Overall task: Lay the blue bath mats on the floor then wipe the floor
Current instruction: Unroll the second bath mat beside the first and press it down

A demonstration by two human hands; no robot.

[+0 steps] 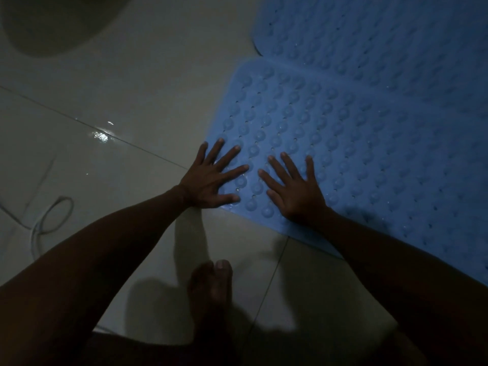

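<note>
Your left hand [211,178] and right hand [293,186] are both spread flat, fingers straight, pressing the near corner of the blue rubber bath mat with rows of round suction bumps [343,143]. That mat lies on the glossy pale tiled floor [132,96]; a second blue bumped mat [369,30] sits just beyond it, edges touching or overlapping, can't tell which.

Handling, my read: thin, floppy, light, and slick, since droplets show on the mat. Expect the cups to grab wet tile, so peel from a corner or edge rather than drag; pinch the rim next to your left hand.

Hard to see: lighting is dim, both mats run off frame on the side away from the left hand, and a white cord loop [50,215] lies well apart from the mat. The dark round shape [52,22] far beyond it is unidentifiable. No wiping cloth visible.
</note>
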